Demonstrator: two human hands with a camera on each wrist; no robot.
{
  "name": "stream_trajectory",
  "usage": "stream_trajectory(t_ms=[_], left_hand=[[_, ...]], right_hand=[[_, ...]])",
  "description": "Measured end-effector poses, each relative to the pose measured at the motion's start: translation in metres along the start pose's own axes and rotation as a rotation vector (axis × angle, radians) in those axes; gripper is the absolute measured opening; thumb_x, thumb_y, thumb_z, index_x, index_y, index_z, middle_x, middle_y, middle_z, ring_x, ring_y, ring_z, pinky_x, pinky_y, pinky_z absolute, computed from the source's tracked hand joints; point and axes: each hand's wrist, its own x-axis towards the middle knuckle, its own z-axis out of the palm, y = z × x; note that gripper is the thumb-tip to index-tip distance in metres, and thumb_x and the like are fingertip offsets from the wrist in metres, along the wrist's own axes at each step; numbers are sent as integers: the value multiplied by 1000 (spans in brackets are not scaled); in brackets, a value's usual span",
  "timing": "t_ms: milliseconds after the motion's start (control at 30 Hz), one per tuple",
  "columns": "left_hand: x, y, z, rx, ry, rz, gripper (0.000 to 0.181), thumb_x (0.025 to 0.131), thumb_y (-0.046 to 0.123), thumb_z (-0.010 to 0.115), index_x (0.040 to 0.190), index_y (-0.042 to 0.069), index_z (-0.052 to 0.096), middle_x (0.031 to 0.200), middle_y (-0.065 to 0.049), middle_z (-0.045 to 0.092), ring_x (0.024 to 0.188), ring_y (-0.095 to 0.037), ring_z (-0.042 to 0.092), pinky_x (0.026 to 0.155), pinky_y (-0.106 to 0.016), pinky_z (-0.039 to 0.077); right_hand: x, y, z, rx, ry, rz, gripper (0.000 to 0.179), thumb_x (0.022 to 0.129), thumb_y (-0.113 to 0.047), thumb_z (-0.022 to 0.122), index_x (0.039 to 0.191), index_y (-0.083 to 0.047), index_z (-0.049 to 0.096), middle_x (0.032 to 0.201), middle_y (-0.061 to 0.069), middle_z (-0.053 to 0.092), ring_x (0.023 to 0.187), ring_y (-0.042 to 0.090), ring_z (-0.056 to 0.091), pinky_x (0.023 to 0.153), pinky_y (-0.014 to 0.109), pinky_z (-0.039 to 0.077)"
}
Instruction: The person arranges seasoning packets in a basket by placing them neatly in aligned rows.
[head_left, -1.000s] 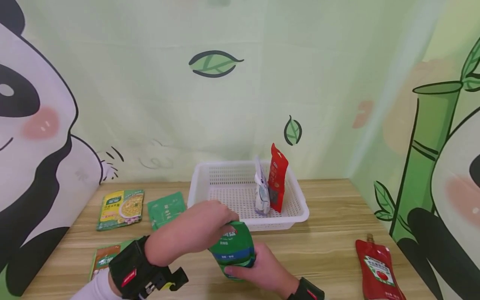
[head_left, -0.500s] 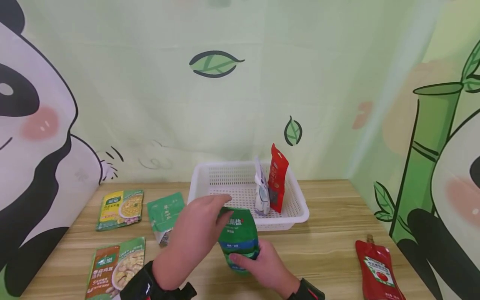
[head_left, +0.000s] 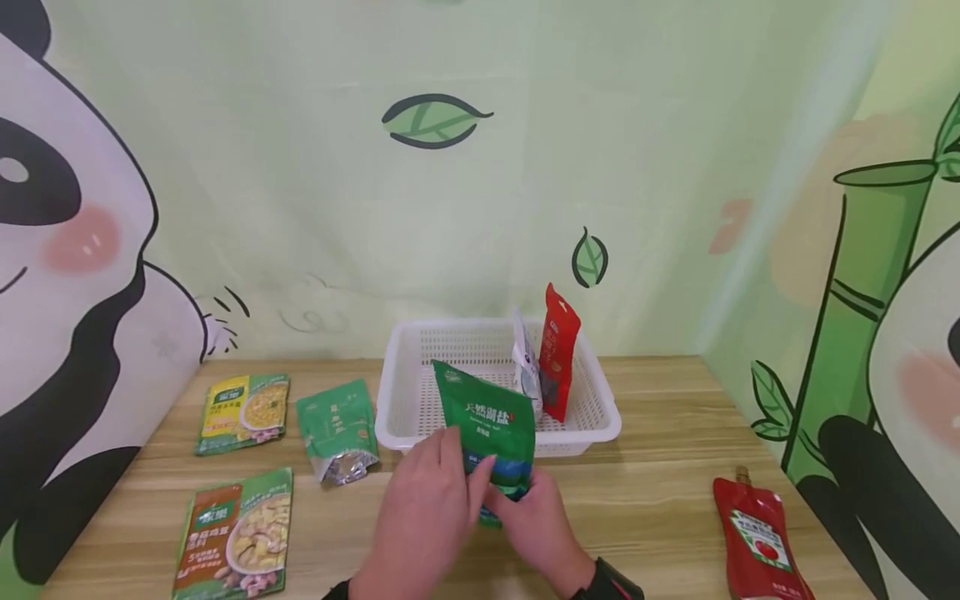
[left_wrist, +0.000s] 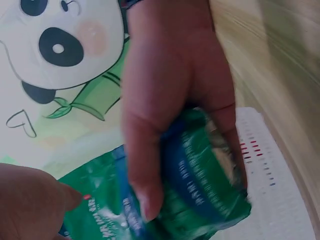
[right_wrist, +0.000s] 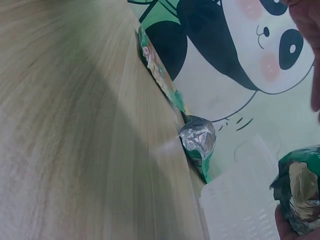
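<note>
A green-and-blue salt pouch stands tilted in front of the basket. My right hand grips its lower part, and in the left wrist view the thumb of that hand lies across the blue band. My left hand is at the pouch's left side, with fingers extended and the thumb over its front. In the left wrist view a fingertip of the left hand overlaps the printed upper part. Whether it presses there is unclear. The right wrist view shows the pouch's foil-coloured underside.
A white basket at the back holds a white pouch and a red packet. On the left lie a yellow packet, a green pouch and a brown-green packet. A red ketchup pouch lies right.
My left hand has left the pouch's top and come down to its left side. The pouch has turned and risen slightly in my right hand, its top corner now pointing up-left.
</note>
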Motion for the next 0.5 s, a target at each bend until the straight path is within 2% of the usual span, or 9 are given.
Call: stream_trajectory(t_ms=[100,200,267,333,433,467,500], left_hand=[[-1,6,5,-48,-104,-85,62,96,46,69,110,-14,64,100,-24,72,83,-30,72,73,-40,62],[1,10,6,-117,-239,-183,80,98,59,58,119,-18,60,113,-31,70,95,-35,73,77,-44,63],[3,12,6,-166,-300,-227,92,97,67,54,127,-20,56,123,-35,66,99,-39,74,77,-45,63],[5,13,6,-227,-334,-261,99,95,71,53,131,-21,52,125,-36,65,96,-39,75,73,-45,63],[6,11,6,-322,-336,-276,99,92,72,57,130,-19,50,110,-30,69,80,-32,75,62,-38,61],[7,11,6,-352,-340,-286,96,91,71,59,129,-16,50,105,-25,69,78,-28,73,60,-36,60],[8,10,6,-381,-346,-298,94,90,70,62,129,-14,49,100,-21,69,76,-25,71,59,-33,58]], right_hand=[[0,-2,2,6,44,1,46,92,-29,78,131,-7,65,123,12,74,105,16,72,90,27,59],[0,-2,4,-10,74,-25,37,93,-19,76,125,-3,67,117,13,75,100,11,71,87,24,58],[-1,-2,7,28,97,-63,32,90,-8,76,120,2,68,109,8,77,97,9,69,86,23,57],[-2,-2,10,106,109,-97,30,90,-3,75,117,6,67,104,1,77,97,6,68,87,22,56],[-3,-1,14,254,116,-143,29,88,6,71,115,12,64,98,-11,75,97,4,66,88,22,55],[-3,-1,15,303,105,-150,30,88,9,69,116,14,62,99,-11,74,98,4,66,89,23,55],[-4,-1,15,295,106,-157,29,88,9,69,115,14,62,99,-12,74,98,4,66,89,22,55]])
